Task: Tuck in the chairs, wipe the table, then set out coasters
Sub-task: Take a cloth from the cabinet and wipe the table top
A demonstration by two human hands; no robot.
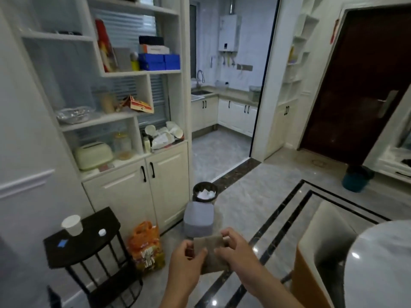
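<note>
Both my hands hold a small grey-brown square piece, seemingly a cloth or coaster (211,252), in front of me above the floor. My left hand (186,261) grips its left edge, fingers curled around it. My right hand (233,250) pinches its upper right corner. At the lower right stands the white marble-look table (378,263), only its rounded edge showing. A chair with a white seat shell and an orange side (320,245) stands against that table edge.
A black side table (84,241) at the lower left carries a white paper cup (72,225) and a bottle cap. An orange bag (146,245), a grey stool (198,218) and a black waste bin (204,193) stand by the white cabinet. A teal bucket (355,178) sits near the dark door.
</note>
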